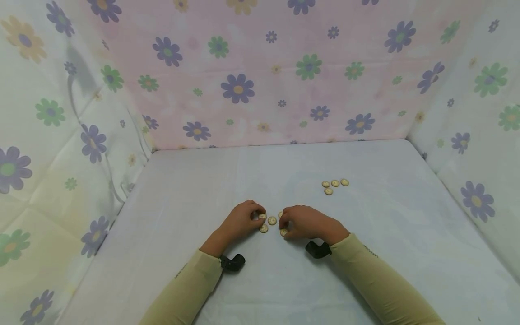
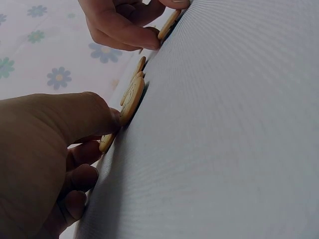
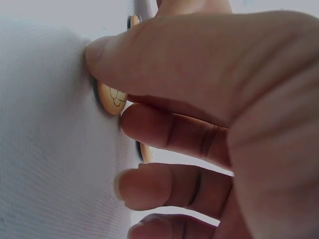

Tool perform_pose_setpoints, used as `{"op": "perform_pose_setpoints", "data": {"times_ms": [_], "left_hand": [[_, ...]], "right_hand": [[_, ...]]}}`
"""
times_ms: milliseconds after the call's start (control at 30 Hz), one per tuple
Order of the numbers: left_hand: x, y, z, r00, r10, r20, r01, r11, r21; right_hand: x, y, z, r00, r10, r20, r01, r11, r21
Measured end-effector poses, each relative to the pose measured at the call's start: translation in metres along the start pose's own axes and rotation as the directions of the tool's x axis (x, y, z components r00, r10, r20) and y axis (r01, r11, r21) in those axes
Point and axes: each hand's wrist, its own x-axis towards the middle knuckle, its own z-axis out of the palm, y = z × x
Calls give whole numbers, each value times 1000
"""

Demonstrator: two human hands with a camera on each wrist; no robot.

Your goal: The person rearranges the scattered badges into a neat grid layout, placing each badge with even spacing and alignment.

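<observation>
Several small round wooden discs with dark line marks lie on the white table. My left hand (image 1: 243, 219) pinches one wooden disc (image 1: 262, 216) between thumb and fingers, flat on the cloth. Just below it, near the thumb, lies a second disc (image 1: 264, 229), seen edge-on in the left wrist view as the nearest disc (image 2: 132, 102). Between the hands sits another disc (image 1: 272, 220). My right hand (image 1: 306, 222) pinches a disc (image 3: 112, 97) at the table surface, its thumb partly covering it. A further disc (image 1: 280, 215) is mostly hidden behind the right fingers.
Farther back on the right, a separate group of several discs (image 1: 335, 183) lies in a row with one disc (image 1: 328, 191) in front. Flowered cloth walls (image 1: 260, 90) enclose the table (image 1: 203, 180) at the back and both sides. Both wrists carry black camera mounts (image 1: 233, 263).
</observation>
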Motion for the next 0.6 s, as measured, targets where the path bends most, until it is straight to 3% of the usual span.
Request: {"op": "perform_pose_setpoints", "data": {"times_ms": [600], "left_hand": [[-2, 4, -2, 1000, -9, 2, 9, 1000, -15]], "right_hand": [[-1, 4, -5, 999, -12, -52, 13, 1000, 19]]}}
